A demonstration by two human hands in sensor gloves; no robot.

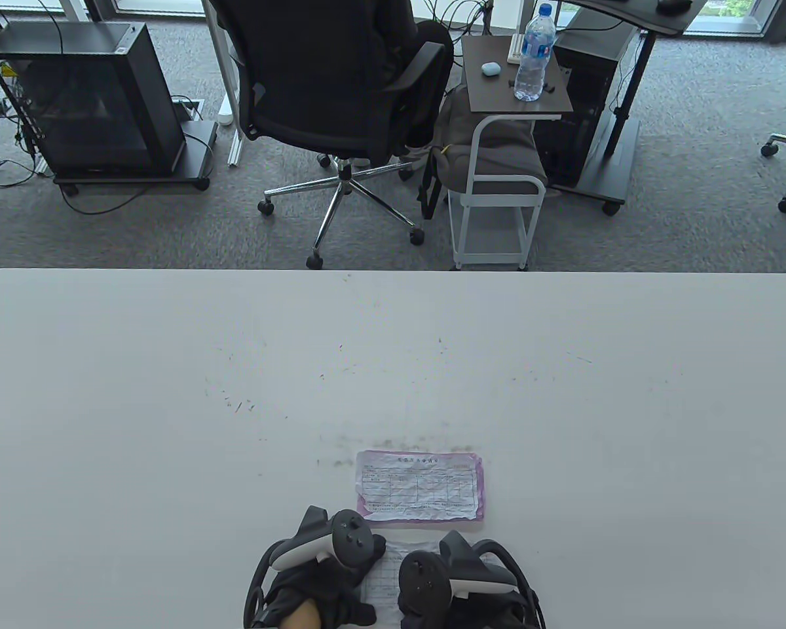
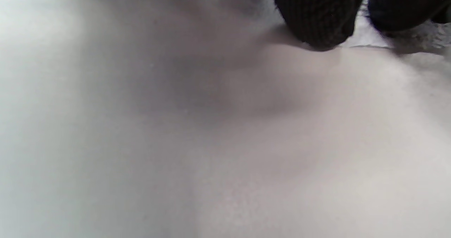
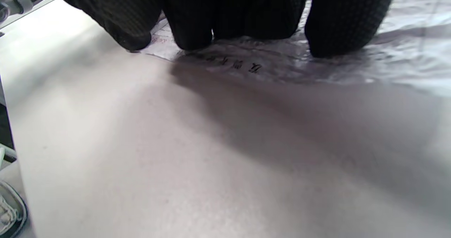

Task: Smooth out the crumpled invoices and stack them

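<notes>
- Invoices first: from where I'm standing there's a small stack (image 1: 420,485) lying flat on the table (image 1: 170,393), white form on top with pink edges peeking out underneath, so at least a couple look done and piled.
- One more invoice (image 1: 390,572) sits just in front of that stack, near the table's front edge, with both hands on it. It looks wrinkly in the right wrist view, so I'd say it's mid-flattening.
- Left hand (image 1: 314,576) has fingertips (image 2: 319,18) down at the paper's edge; can't tell if it's pressing or pinching.
- Right hand (image 1: 458,586) has its fingers (image 3: 348,23) planted side by side on the sheet, pressing, not grabbing anything.
- What's left, I guess: finish smoothing this one, then drop it on the stack. No other crumpled ones in sight.
</notes>
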